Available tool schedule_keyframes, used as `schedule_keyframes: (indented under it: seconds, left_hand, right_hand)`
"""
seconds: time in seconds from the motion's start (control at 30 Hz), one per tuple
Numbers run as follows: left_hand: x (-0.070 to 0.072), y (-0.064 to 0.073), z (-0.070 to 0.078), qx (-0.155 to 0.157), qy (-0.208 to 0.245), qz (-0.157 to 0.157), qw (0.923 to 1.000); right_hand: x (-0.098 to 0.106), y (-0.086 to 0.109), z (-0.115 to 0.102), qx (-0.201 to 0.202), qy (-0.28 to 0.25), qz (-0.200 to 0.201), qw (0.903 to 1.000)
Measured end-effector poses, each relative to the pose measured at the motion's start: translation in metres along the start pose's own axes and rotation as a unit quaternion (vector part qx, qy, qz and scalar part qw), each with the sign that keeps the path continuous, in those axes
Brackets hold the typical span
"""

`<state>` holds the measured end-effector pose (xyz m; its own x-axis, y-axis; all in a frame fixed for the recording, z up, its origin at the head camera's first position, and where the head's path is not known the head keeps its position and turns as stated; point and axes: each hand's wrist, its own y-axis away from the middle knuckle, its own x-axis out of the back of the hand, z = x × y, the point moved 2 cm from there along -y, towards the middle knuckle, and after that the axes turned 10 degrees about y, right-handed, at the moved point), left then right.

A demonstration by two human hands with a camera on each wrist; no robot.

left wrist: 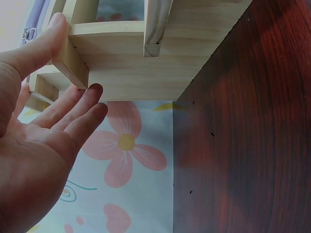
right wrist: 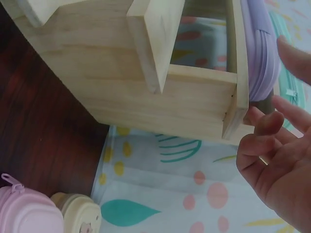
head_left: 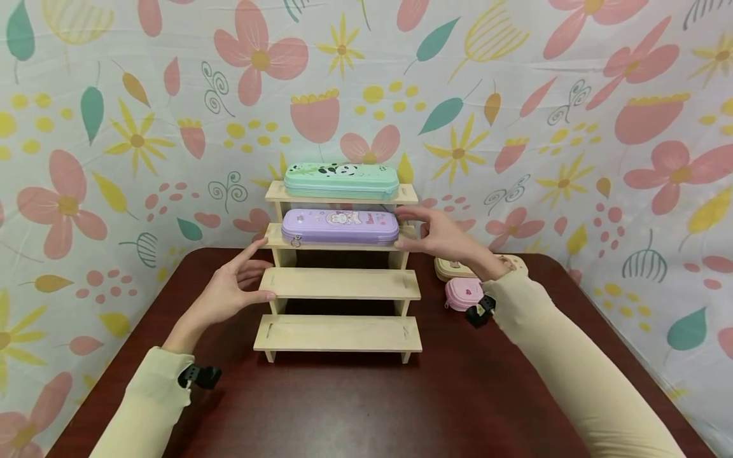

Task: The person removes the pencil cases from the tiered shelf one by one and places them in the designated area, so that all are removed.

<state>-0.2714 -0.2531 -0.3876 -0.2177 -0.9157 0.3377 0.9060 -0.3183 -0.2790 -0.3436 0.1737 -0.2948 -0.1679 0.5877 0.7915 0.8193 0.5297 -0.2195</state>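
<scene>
A light wooden four-step rack (head_left: 338, 333) stands on the table. On its third step lies a purple pencil case (head_left: 312, 230), lid up, with a small ring-shaped pull at its left front. Behind it, the top step bears a mint green pencil case (head_left: 366, 186) with a panda print. My left hand (head_left: 226, 289) is at the rack's left side, thumb at the end of the second step and index fingertip by the third; its fingers (left wrist: 80, 114) are extended. My right hand (head_left: 438, 235) is spread beside the purple case's right end, thumb (right wrist: 294, 58) close to it, other fingers loosely bent.
To the right of the rack, a pink small case (head_left: 464, 292) and a cream case (head_left: 449, 270) sit on the dark red-brown table (head_left: 355, 407), partly under my right forearm. A flower-printed cloth (head_left: 189, 146) hangs behind and around the table.
</scene>
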Motion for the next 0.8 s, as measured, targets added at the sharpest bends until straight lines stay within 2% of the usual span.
schedule_keyframes:
  seconds: [0.17,0.43,0.8]
  left_hand:
    - [-0.001,-0.001,0.001,-0.001,-0.004,0.001,1.0000]
    - [0.000,0.001,0.000,0.005,-0.004,0.004,1.0000]
    - [0.000,0.001,0.000,0.004,-0.018,0.003,0.9998]
  right_hand:
    - [-0.004,-0.004,-0.002,0.004,-0.001,0.004,1.0000]
    - [-0.013,-0.009,-0.006,0.011,0.042,0.014,0.9990]
    - [-0.015,-0.012,-0.010,-0.014,0.021,0.017,0.9995]
